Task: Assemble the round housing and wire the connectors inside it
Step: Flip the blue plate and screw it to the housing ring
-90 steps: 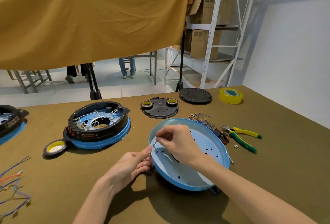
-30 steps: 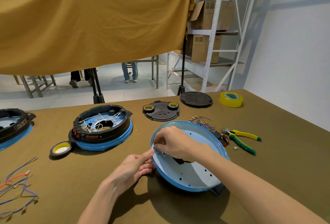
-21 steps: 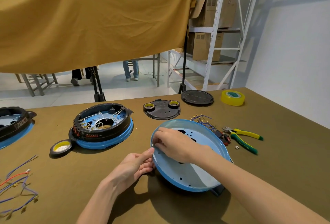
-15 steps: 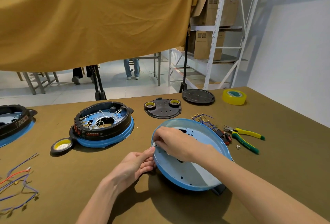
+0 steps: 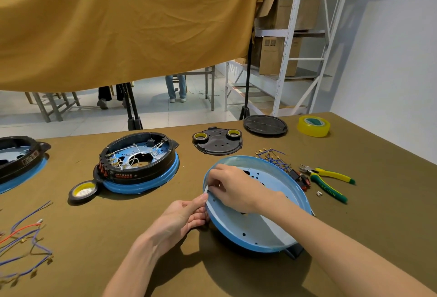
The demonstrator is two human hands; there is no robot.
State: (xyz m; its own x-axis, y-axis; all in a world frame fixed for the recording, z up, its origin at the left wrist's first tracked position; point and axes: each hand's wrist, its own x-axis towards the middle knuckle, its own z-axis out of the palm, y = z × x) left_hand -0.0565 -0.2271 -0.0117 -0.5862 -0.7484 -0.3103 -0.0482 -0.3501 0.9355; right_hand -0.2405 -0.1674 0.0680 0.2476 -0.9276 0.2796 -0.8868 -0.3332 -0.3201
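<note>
A round light-blue housing pan (image 5: pixel 264 230) with small holes lies in front of me, its near-right side raised off the table. My left hand (image 5: pixel 182 216) grips the pan's left rim, thumb on top. My right hand (image 5: pixel 234 189) reaches inside the left wall with curled fingertips pinching something small that I cannot make out. A wired black and blue housing (image 5: pixel 139 161) with white wires sits at the left. Loose blue wires with connectors (image 5: pixel 274 157) lie behind the pan.
Yellow-green pliers (image 5: pixel 326 182) lie right of the pan. A black plate (image 5: pixel 217 141) carries two tape rolls, with a black lid (image 5: pixel 265 125) and yellow tape (image 5: pixel 313 125) behind. Another tape roll (image 5: pixel 82 191), loose wires (image 5: pixel 23 244) and a second housing (image 5: pixel 16 161) sit left.
My right hand has lowered from above the pan to its inner left wall. The left hand has kept hold of the rim. The view has shifted slightly.
</note>
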